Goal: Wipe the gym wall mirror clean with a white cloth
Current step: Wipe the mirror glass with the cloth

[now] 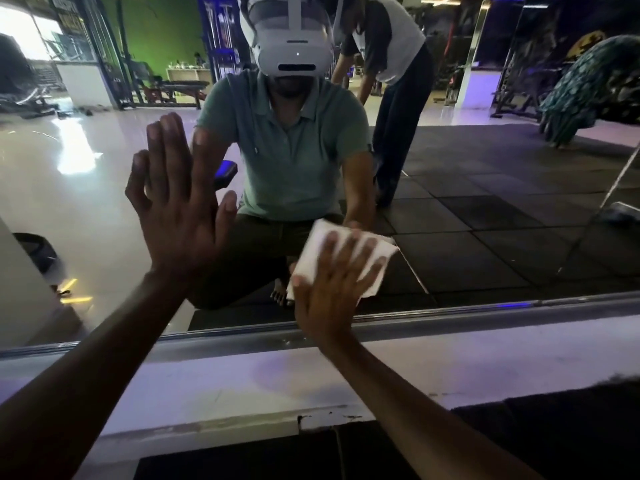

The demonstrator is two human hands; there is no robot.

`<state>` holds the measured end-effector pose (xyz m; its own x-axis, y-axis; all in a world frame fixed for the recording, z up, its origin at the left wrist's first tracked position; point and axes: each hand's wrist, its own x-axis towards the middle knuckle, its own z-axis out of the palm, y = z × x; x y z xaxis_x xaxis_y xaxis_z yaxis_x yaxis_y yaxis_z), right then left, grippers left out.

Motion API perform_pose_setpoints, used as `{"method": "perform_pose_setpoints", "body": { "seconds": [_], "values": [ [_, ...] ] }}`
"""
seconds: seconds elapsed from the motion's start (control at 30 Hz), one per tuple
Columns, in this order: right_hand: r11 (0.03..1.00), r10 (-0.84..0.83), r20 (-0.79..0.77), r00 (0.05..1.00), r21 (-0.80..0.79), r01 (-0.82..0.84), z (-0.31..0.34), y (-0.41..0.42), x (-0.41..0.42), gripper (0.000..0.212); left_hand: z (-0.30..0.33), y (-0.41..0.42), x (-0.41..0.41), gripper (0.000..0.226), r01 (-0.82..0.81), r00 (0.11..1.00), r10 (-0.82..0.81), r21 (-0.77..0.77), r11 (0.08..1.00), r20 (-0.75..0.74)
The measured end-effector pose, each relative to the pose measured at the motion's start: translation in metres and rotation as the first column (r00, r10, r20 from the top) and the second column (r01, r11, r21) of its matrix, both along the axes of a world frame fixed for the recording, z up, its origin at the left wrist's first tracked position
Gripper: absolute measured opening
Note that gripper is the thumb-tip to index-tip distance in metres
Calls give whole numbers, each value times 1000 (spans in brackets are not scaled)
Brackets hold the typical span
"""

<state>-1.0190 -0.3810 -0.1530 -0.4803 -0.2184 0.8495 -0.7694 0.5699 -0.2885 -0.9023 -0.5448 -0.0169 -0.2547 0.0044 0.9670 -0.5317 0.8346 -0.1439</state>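
Nearest, two bare forearms reach forward over a pale ledge (221,393) that runs under the mirror's metal bottom rim (450,311); above it the right hand (332,289) lies flat on the white cloth (346,258), fingers straight and spread, pressing it to the glass low down, just above the rim; nothing is curled round the cloth, so the grip is released and the cloth is held only by palm pressure. The left hand (180,202) is likewise flat and released, fingers straight up against the mirror (485,202), apparently as a brace. To wipe well, I judge, keep the palm pressure even so the folded cloth does not slip or bunch; overlap the strokes; clean along the rim where grime collects; then wipe where the bracing hand will have left prints. Deeper in the glass: the kneeling wearer in a green shirt (294,150), black floor mats, another person bending.
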Motion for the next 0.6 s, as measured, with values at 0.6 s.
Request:
{"method": "perform_pose_setpoints", "body": {
  "seconds": [0.6],
  "values": [
    [979, 99, -297, 950, 199, -40, 114, -1, 2, 75, 13, 11, 19, 64, 60, 997, -60, 5, 998, 50]
  ]
}}
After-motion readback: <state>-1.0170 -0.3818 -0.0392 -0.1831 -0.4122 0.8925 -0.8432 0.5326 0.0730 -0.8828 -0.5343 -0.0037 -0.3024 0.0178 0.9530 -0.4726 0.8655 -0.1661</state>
